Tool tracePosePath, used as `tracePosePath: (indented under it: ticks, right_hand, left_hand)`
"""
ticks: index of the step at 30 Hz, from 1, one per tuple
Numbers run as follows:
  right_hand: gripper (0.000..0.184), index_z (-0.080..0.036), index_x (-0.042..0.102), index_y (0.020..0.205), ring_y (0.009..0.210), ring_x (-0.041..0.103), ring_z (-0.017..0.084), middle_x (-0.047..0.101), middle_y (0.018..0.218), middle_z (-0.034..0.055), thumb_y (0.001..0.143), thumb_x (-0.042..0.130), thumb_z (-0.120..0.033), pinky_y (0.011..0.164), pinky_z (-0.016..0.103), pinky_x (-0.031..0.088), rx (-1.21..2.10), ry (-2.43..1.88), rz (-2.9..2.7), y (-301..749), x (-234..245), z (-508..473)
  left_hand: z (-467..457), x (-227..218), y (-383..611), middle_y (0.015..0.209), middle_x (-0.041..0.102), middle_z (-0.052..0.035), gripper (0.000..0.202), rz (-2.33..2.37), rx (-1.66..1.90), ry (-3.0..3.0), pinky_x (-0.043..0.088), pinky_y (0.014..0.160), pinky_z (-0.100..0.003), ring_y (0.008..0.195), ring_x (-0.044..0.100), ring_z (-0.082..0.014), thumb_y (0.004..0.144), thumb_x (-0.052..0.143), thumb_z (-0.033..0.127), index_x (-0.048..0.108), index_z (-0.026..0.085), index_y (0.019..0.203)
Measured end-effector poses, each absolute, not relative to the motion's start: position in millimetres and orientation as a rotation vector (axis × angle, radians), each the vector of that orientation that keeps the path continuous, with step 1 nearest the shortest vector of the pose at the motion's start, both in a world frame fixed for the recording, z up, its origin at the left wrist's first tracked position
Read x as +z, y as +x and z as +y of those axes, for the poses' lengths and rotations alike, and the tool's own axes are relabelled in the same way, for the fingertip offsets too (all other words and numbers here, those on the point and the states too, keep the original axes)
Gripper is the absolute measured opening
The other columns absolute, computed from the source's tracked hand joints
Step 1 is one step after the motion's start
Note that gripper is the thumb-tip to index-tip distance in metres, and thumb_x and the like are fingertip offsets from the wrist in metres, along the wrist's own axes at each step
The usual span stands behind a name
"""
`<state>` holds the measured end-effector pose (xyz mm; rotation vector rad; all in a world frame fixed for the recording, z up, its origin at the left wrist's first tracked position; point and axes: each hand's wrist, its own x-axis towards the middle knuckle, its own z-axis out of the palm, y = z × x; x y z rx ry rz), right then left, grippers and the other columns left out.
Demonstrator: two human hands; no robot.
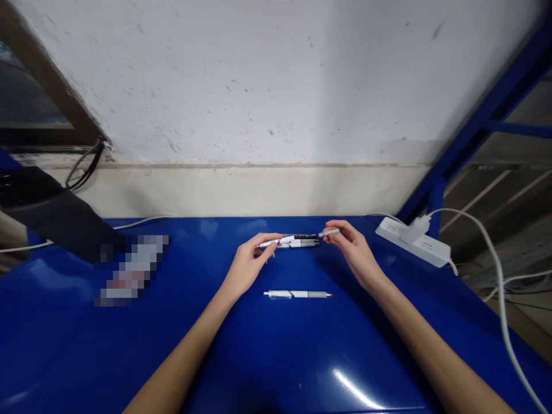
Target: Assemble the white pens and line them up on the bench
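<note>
Left fingers (270, 236): pinch white pen part (286, 240)
Right fingers (340, 224): pinch grey pen part (330, 232)
Near pen (298, 294): lies on desk (259, 356)

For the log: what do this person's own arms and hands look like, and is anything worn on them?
The bare left hand and bare right hand show no gloves or rings. The slim left forearm and right forearm show no sleeves, watch or bracelet.
</note>
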<state>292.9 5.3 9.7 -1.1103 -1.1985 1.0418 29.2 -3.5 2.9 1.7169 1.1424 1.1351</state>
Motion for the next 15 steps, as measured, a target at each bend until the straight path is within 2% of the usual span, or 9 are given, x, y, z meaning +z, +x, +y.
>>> tracePosePath:
  ticks: [15]
  right_hand:
    - [0.026, -0.023, 0.069, 0.102, 0.091, 0.069, 0.021, 0.074, 0.1, 0.0048, 0.084, 0.075, -0.041, 0.095, 0.04, 0.052, 1.046, -1.117, -1.306, 286.8, 10.8, 1.6]
  left_hand:
    - [-5.0, 4.8, 31.4, 0.122, 0.076, -0.0068, 0.029, 1.12, 1.107, 1.723, 0.054, 0.078, -0.029, 0.097, 0.071, -0.0223, 0.099, 0.062, 0.037, 0.077, 0.024, 0.121]
